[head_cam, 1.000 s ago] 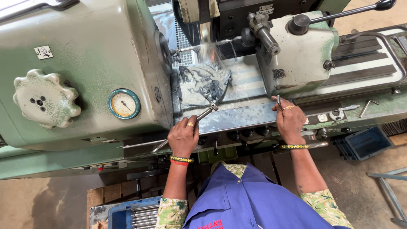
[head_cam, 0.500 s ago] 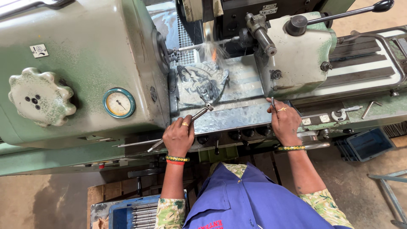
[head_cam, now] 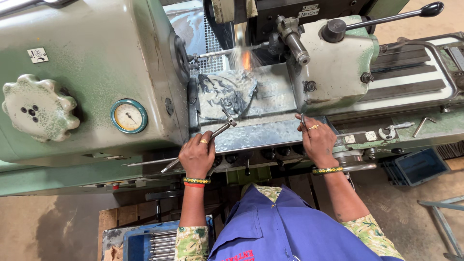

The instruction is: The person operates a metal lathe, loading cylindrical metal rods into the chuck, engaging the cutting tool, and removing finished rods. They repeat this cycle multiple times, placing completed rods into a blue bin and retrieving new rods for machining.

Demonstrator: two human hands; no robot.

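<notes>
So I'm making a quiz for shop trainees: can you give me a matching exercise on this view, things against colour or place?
Things:
1 left hand
2 round gauge
3 sparks
4 lever knob

Descriptions:
A black, top right
B holds a thin metal rod
C orange glow by the spindle
D teal rim, on the green machine housing

Pairs: 1-B, 2-D, 3-C, 4-A

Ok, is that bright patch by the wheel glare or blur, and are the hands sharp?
Head view: the orange sparks are overexposed and smeared; the wet tray shows glare. The left hand and right hand are sharp, evenly lit; frame edges bend.
</notes>
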